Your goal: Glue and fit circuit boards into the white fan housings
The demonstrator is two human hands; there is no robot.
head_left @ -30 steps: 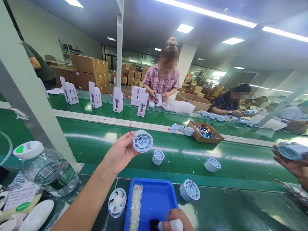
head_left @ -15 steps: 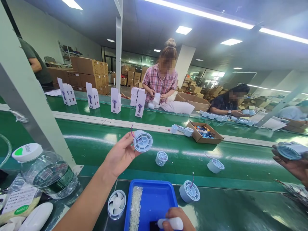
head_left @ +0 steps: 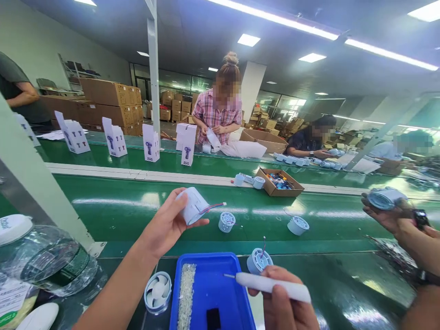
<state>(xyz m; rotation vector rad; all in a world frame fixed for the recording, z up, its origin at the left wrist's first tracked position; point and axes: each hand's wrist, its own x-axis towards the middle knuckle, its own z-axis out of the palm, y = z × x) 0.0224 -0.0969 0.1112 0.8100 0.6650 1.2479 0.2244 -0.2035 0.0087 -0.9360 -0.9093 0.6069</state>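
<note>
My left hand (head_left: pixel 168 224) grips a light blue round fan housing (head_left: pixel 193 206), turned side-on, with a thin red and blue wire ending in a white plug. In my right hand (head_left: pixel 283 298) is a white pen-like tool (head_left: pixel 275 285), its thin metal tip pointing left over a blue tray (head_left: pixel 227 266). Small clear pieces (head_left: pixel 186 293) lie along the tray's left side, and a black block (head_left: pixel 213 318) is near its front. A housing with white fan blades (head_left: pixel 158 292) stands left of the tray; another housing (head_left: pixel 259 261) with a wire is at its back right corner.
Two more housings (head_left: pixel 227 222) (head_left: pixel 298 225) stand on the green belt (head_left: pixel 120 197). Beyond are an open carton (head_left: pixel 280 183) and white boxes (head_left: pixel 151 144). A water bottle (head_left: pixel 51 256) is at left. Another person's hands (head_left: pixel 395 215) hold a part at right; people sit or stand opposite.
My left hand has turned the housing from face-on to side-on. My right hand has lifted the tool from the black block and swung its tip left. The view has shifted right.
</note>
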